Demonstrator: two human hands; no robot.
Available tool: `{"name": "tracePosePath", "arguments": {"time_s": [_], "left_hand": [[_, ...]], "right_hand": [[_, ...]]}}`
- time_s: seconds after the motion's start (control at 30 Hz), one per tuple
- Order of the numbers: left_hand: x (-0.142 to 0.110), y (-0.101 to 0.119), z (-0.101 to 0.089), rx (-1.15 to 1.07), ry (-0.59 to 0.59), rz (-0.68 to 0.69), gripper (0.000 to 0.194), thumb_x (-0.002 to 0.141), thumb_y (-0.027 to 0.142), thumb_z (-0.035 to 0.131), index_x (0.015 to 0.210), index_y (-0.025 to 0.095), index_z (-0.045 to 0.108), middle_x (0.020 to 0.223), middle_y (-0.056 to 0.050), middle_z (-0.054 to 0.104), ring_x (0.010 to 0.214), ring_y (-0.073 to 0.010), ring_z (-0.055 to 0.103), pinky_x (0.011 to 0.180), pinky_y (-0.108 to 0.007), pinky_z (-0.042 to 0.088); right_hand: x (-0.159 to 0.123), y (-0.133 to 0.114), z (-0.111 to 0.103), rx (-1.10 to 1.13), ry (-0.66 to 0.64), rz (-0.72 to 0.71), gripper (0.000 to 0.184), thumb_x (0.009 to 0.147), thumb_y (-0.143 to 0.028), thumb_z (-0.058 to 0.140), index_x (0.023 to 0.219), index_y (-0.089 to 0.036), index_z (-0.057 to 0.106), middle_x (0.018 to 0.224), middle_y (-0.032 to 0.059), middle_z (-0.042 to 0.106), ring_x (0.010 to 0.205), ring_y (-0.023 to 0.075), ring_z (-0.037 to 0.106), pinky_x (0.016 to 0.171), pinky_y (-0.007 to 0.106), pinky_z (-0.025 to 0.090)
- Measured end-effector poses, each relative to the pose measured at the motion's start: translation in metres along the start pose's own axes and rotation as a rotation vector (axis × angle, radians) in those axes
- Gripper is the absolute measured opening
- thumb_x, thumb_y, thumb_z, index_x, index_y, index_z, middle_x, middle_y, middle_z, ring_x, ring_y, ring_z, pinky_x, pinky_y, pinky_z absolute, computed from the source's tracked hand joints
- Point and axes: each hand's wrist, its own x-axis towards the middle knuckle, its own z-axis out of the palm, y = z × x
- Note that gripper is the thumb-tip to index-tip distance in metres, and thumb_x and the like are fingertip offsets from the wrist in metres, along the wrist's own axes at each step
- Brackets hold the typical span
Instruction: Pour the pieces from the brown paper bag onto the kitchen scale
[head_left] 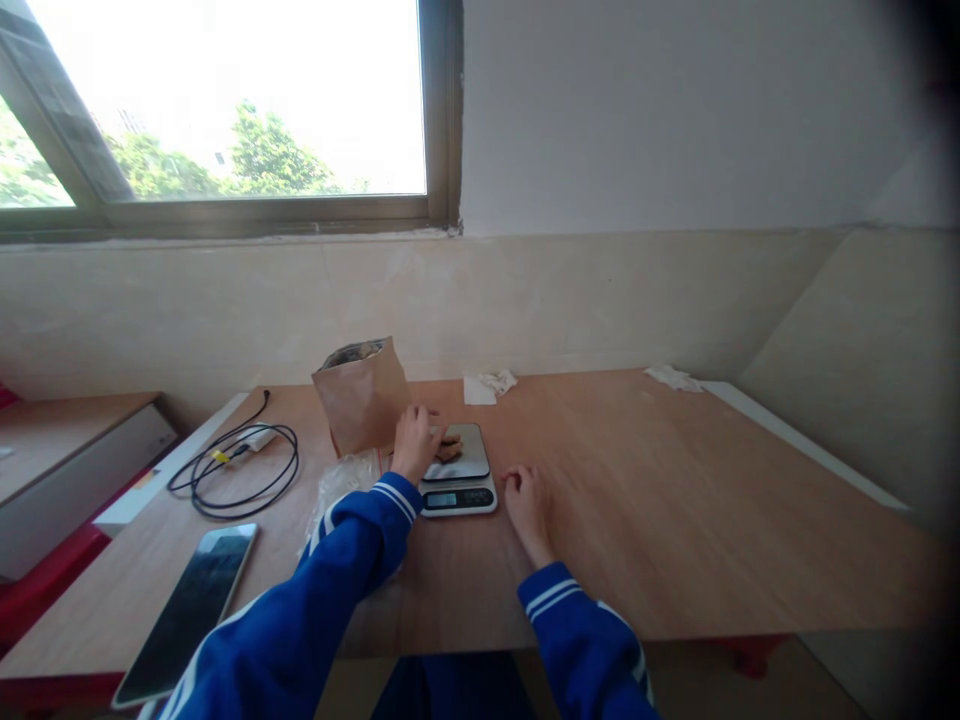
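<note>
Item: small brown pieces [450, 447] on the digital kitchen scale [459, 468], mid-table toward the far edge; I judge them light and crumbly, best pinched from above. My left hand [415, 440] reaches over the platform, fingers curled at the pieces, grip unclear; my right hand [526, 500] rests loosely curled and empty beside the scale. Adjacent: open kraft paper bag [362, 397] at left, phone [191, 610] near the front-left corner; open room rightward.
</note>
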Motion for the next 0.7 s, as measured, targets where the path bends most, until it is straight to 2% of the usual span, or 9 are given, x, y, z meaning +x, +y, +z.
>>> {"name": "tracePosePath", "arguments": {"time_s": [0.1, 0.17, 0.23, 0.27, 0.33, 0.4, 0.47, 0.63, 0.7], "left_hand": [[0.011, 0.014, -0.034, 0.076, 0.243, 0.089, 0.023, 0.080, 0.024, 0.054, 0.102, 0.017, 0.051, 0.117, -0.017, 0.046, 0.111, -0.0290, 0.047, 0.093, -0.044, 0.038], [0.023, 0.021, -0.059, 0.132, 0.427, 0.057, 0.026, 0.081, 0.022, 0.051, 0.107, 0.018, 0.049, 0.124, -0.017, 0.041, 0.117, -0.0312, 0.041, 0.097, -0.048, 0.033], [0.038, 0.023, -0.080, 0.153, 0.525, 0.013, 0.028, 0.082, 0.022, 0.049, 0.110, 0.020, 0.046, 0.124, -0.015, 0.042, 0.115, -0.0307, 0.041, 0.096, -0.048, 0.032], [0.045, 0.021, -0.088, 0.161, 0.524, -0.005, 0.027, 0.082, 0.022, 0.047, 0.109, 0.020, 0.046, 0.121, -0.015, 0.044, 0.113, -0.0295, 0.043, 0.095, -0.047, 0.033], [0.056, 0.013, -0.099, 0.188, 0.415, -0.002, 0.020, 0.084, 0.020, 0.042, 0.103, 0.017, 0.050, 0.106, -0.014, 0.052, 0.104, -0.0274, 0.049, 0.091, -0.044, 0.037], [0.061, 0.004, -0.105, 0.244, 0.300, -0.007, 0.016, 0.083, 0.017, 0.040, 0.093, 0.016, 0.053, 0.097, -0.013, 0.056, 0.099, -0.0274, 0.052, 0.089, -0.042, 0.038], [0.061, 0.000, -0.107, 0.298, 0.239, -0.023, 0.016, 0.081, 0.014, 0.040, 0.086, 0.016, 0.055, 0.093, -0.014, 0.058, 0.098, -0.0280, 0.054, 0.088, -0.041, 0.039], [0.059, 0.004, -0.113, 0.263, 0.176, -0.186, 0.022, 0.084, 0.017, 0.038, 0.100, 0.016, 0.053, 0.088, -0.012, 0.064, 0.083, -0.0250, 0.062, 0.074, -0.035, 0.045], [0.063, 0.003, -0.117, 0.283, 0.153, -0.214, 0.022, 0.083, 0.018, 0.039, 0.099, 0.015, 0.055, 0.089, -0.014, 0.064, 0.084, -0.0259, 0.062, 0.074, -0.035, 0.045]], "right_hand": [[0.000, 0.000, -0.001, -0.005, -0.004, 0.001, 0.021, 0.078, -0.012, 0.044, 0.072, -0.018, 0.063, 0.082, 0.0064, 0.059, 0.077, 0.0183, 0.054, 0.070, 0.027, 0.036], [0.000, -0.001, -0.001, -0.009, -0.008, 0.004, 0.021, 0.079, -0.013, 0.044, 0.072, -0.018, 0.063, 0.081, 0.0068, 0.059, 0.077, 0.0187, 0.054, 0.070, 0.028, 0.036], [0.000, -0.001, -0.002, -0.010, -0.011, 0.006, 0.021, 0.079, -0.013, 0.043, 0.073, -0.018, 0.063, 0.082, 0.0070, 0.059, 0.077, 0.0187, 0.054, 0.070, 0.028, 0.036], [0.000, -0.001, -0.002, -0.010, -0.014, 0.006, 0.022, 0.079, -0.012, 0.043, 0.072, -0.018, 0.063, 0.082, 0.0070, 0.059, 0.077, 0.0187, 0.054, 0.070, 0.028, 0.037], [0.000, -0.001, -0.002, -0.007, -0.016, 0.007, 0.022, 0.079, -0.012, 0.043, 0.072, -0.018, 0.063, 0.081, 0.0070, 0.059, 0.078, 0.0187, 0.055, 0.070, 0.028, 0.037], [0.000, -0.002, -0.002, -0.004, -0.014, 0.009, 0.022, 0.078, -0.012, 0.043, 0.072, -0.018, 0.063, 0.082, 0.0072, 0.059, 0.078, 0.0189, 0.055, 0.070, 0.028, 0.037], [-0.001, -0.001, -0.002, 0.000, -0.012, 0.012, 0.021, 0.078, -0.013, 0.043, 0.072, -0.018, 0.063, 0.082, 0.0075, 0.059, 0.077, 0.0191, 0.054, 0.070, 0.028, 0.036], [0.000, 0.001, 0.000, 0.023, -0.003, 0.021, 0.018, 0.078, -0.014, 0.044, 0.077, -0.017, 0.062, 0.083, 0.0079, 0.060, 0.079, 0.0202, 0.056, 0.071, 0.029, 0.038], [0.000, 0.003, 0.001, 0.038, 0.003, 0.026, 0.017, 0.078, -0.015, 0.044, 0.080, -0.016, 0.061, 0.083, 0.0081, 0.062, 0.080, 0.0205, 0.057, 0.072, 0.029, 0.039]]}}
